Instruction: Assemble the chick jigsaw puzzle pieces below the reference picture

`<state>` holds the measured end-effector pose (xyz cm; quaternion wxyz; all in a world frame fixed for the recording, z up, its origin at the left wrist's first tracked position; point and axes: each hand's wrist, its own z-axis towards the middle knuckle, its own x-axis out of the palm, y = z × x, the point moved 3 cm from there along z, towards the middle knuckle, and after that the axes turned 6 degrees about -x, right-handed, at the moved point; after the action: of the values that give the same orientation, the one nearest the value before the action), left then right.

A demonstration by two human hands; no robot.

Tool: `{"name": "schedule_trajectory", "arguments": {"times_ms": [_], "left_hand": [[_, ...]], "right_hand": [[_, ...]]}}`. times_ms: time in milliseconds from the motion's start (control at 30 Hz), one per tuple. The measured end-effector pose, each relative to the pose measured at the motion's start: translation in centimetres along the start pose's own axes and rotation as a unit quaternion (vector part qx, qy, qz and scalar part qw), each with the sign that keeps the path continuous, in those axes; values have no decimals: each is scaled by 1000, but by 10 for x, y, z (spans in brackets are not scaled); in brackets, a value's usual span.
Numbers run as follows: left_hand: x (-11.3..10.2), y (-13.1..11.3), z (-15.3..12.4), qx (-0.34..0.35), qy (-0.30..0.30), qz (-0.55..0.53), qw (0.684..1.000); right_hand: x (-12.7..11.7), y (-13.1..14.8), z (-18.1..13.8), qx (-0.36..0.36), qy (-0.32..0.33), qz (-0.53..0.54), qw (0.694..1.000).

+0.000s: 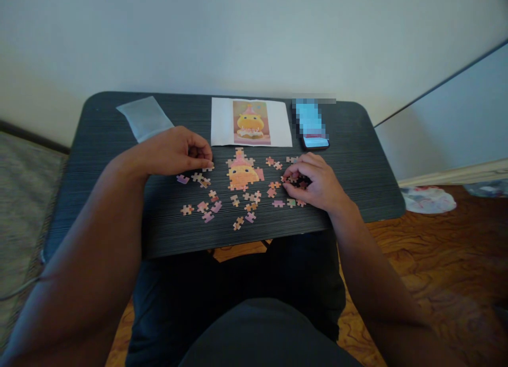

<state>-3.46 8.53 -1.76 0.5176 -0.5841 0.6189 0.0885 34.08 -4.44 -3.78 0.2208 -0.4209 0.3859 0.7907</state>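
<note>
A partly joined jigsaw puzzle [243, 173] with a yellow face and pink hat lies mid-table. To its left, my left hand [180, 152] is closed, thumb and fingertips pinching a small puzzle piece [208, 168] at the table surface. On the other side, my right hand [315, 181] curves over several loose pieces, with a puzzle piece [283, 180] at its thumb and index fingertips. Its palm hides part of that cluster. More loose pieces [252, 197] lie below the joined section, and others [206, 207] are scattered at lower left.
A printed reference picture [251, 122] lies behind the puzzle on the dark table [107, 144]. A phone [313, 126] with a lit screen is right of it. At the back left rests a translucent plastic bag [146, 117]. Plastic bags [428, 199] lie on the floor, right.
</note>
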Motion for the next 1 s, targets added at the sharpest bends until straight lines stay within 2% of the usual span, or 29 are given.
{"name": "schedule_trajectory", "arguments": {"times_ms": [400, 600, 700, 767, 867, 933, 1000], "left_hand": [[0, -1, 1, 7, -14, -2, 1000], [0, -1, 1, 25, -24, -5, 999], [1, 2, 2, 37, -27, -13, 999], [2, 3, 4, 47, -43, -25, 998], [4, -2, 4, 84, -117, -51, 988], [8, -13, 3, 127, -163, -56, 977], [14, -28, 1, 181, -183, -39, 965]], "right_hand": [[1, 1, 2, -8, 7, 23, 1000], [-3, 2, 3, 8, -26, 72, 997], [-6, 5, 14, 3, -34, 92, 995], [-6, 8, 28, -10, -13, 90, 996], [-3, 10, 53, -42, 35, 78, 995], [1, 9, 68, -64, 72, 72, 993], [5, 7, 79, -72, 110, 63, 989]]}}
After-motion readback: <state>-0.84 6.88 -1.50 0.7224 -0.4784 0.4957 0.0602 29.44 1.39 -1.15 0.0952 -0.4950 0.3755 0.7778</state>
